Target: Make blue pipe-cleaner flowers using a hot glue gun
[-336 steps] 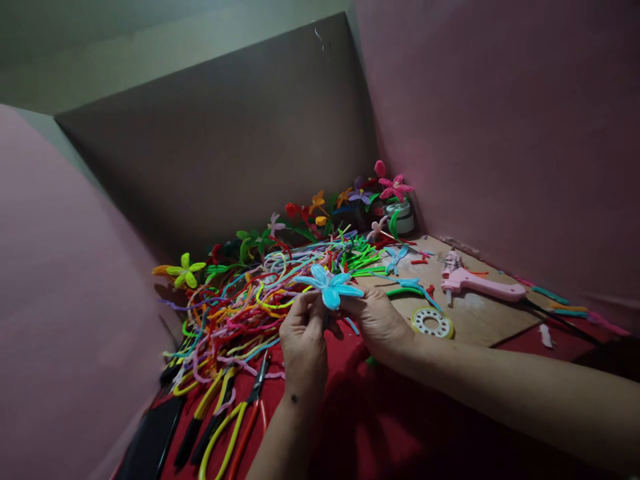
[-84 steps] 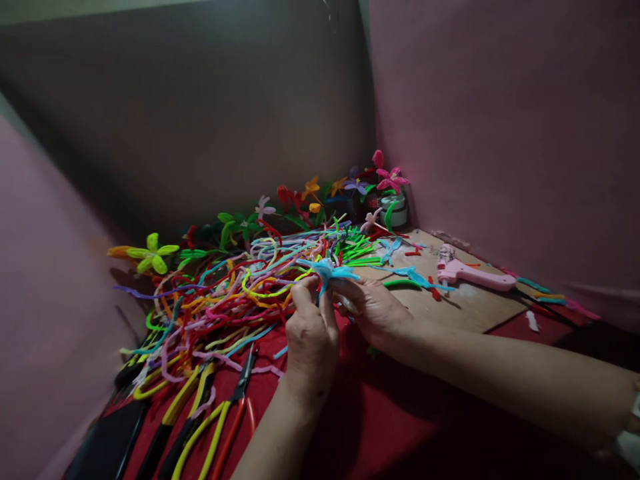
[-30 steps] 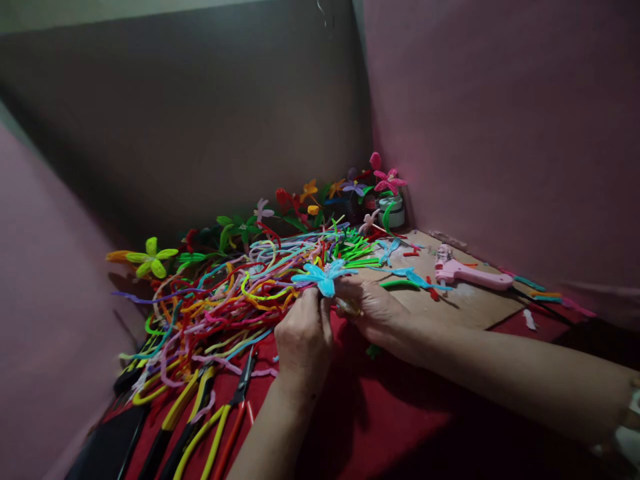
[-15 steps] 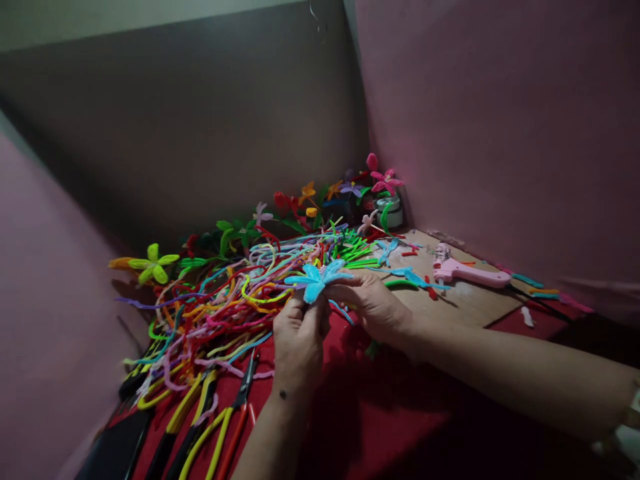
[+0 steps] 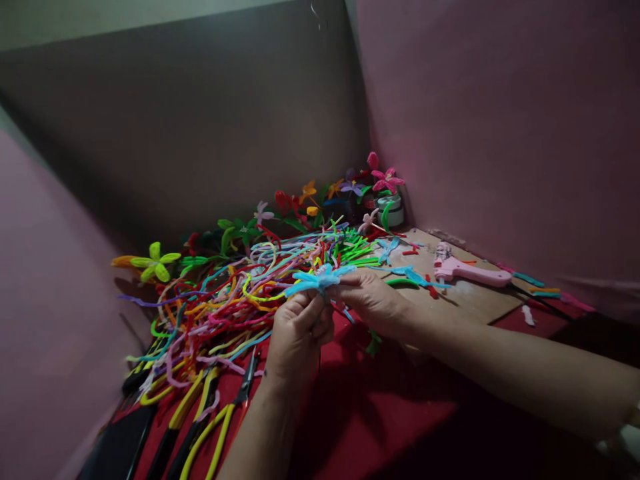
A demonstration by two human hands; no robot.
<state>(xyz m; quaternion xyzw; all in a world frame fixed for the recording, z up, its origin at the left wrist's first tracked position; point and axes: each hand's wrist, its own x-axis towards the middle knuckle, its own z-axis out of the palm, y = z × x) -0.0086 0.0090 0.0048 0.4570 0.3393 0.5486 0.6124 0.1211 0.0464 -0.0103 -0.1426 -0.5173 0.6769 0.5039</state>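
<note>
A light blue pipe-cleaner flower (image 5: 320, 279) with a pale centre is held up between both hands. My left hand (image 5: 299, 327) is closed beneath it, thumb and fingers pinched under the petals where the stem would be; the stem is mostly hidden. My right hand (image 5: 367, 297) pinches a petal on the flower's right side between thumb and fingers. Behind the hands lies a heap of loose, many-coloured pipe cleaners (image 5: 225, 307). Another light blue petal piece (image 5: 413, 275) rests on the board to the right.
A pink glue gun (image 5: 473, 272) lies on a brown board (image 5: 470, 307) at right. Scissors with yellow handles (image 5: 225, 427), pliers (image 5: 187, 413) and a dark flat object (image 5: 117, 447) lie at lower left. Finished flowers, including a yellow-green one (image 5: 156, 262), line the back wall.
The flower has tipped from facing me to a flatter, more edge-on view. My left hand has turned and shifted slightly left and down; the right hand still pinches a petal.
</note>
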